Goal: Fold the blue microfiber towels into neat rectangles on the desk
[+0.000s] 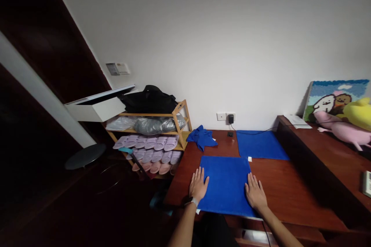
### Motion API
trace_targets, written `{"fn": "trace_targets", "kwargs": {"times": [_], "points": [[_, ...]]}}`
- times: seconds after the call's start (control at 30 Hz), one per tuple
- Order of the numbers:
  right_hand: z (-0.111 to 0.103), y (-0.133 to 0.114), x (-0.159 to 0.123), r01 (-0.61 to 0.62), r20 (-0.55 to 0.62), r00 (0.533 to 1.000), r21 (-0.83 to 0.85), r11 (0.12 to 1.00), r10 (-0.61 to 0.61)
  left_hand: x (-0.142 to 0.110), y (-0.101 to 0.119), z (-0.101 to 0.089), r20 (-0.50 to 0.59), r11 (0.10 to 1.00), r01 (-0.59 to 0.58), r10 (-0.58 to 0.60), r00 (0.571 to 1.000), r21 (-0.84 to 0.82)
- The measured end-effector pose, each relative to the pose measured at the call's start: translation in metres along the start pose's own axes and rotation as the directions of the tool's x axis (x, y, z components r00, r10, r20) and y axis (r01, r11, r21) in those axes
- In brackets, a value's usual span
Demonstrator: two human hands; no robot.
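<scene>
A blue cloth [226, 185] lies spread flat on the brown wooden table [292, 193], close to the front edge. My left hand [198, 184] rests flat on its left edge, fingers stretched out, a watch on the wrist. On the right edge lies my right hand [255, 191], palm down with the fingers extended. A second blue cloth [261, 144] is laid flat farther back on the right, against the wall. At the back left sits a crumpled blue cloth [202, 137]. Small white tags show at the cloths' edges.
Left of the table stands a wooden shoe rack [181, 123] with several slippers [156, 142] and a black bag [149, 99] on top. A black plug [230, 118] in the wall trails a cable. On the raised right surface lie plush toys [336, 125]. A round stool [85, 156] is at left.
</scene>
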State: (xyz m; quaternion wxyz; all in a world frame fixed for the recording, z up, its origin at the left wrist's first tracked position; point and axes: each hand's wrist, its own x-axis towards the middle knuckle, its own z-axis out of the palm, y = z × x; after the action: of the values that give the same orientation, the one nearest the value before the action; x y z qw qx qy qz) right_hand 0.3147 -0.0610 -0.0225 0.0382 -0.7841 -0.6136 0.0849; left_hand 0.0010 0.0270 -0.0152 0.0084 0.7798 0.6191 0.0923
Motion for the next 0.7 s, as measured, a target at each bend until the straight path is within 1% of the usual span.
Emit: {"fn": "trace_targets", "kwargs": {"times": [0.1, 0.23, 0.37, 0.43, 0.5, 0.53, 0.6, 0.67, 0.7], "points": [[-0.005, -0.001, 0.010, -0.008, 0.012, 1.000, 0.013, 1.000, 0.008, 0.002, 0.000, 0.004, -0.005, 1.000, -0.004, 0.004, 1.000, 0.004], [-0.010, -0.003, 0.031, -0.009, -0.006, 1.000, 0.057, 0.998, 0.009, 0.004, -0.006, 0.006, 0.010, 1.000, 0.001, -0.001, 1.000, 0.018], [-0.008, -0.002, 0.041, 0.002, -0.026, 1.000, 0.062, 0.998, 0.000, 0.004, -0.007, -0.002, 0.023, 0.999, 0.000, -0.001, 1.000, 0.035], [-0.005, -0.001, 0.041, 0.002, -0.036, 0.999, 0.056, 0.998, 0.000, 0.006, 0.001, -0.008, 0.015, 0.999, 0.009, -0.009, 1.000, 0.045], [-0.004, -0.001, 0.039, 0.007, -0.038, 0.999, 0.071, 0.997, -0.005, 0.011, 0.018, -0.012, -0.023, 0.999, -0.003, 0.004, 1.000, 0.033], [-0.004, -0.001, 0.039, 0.014, -0.041, 0.999, 0.082, 0.997, -0.011, 0.015, 0.032, -0.012, -0.044, 0.999, -0.034, 0.034, 0.998, 0.014], [-0.005, -0.001, 0.038, 0.030, -0.046, 0.999, 0.093, 0.995, -0.025, 0.022, 0.068, -0.010, -0.063, 0.988, -0.146, 0.143, 0.988, -0.042], [-0.006, 0.000, 0.039, 0.035, -0.043, 0.999, 0.081, 0.996, -0.032, 0.029, 0.107, -0.004, -0.052, 0.956, -0.276, 0.272, 0.961, -0.101], [-0.007, 0.000, 0.039, 0.035, -0.042, 0.999, 0.072, 0.997, -0.032, 0.032, 0.125, 0.001, -0.039, 0.938, -0.323, 0.321, 0.946, -0.125]]}}
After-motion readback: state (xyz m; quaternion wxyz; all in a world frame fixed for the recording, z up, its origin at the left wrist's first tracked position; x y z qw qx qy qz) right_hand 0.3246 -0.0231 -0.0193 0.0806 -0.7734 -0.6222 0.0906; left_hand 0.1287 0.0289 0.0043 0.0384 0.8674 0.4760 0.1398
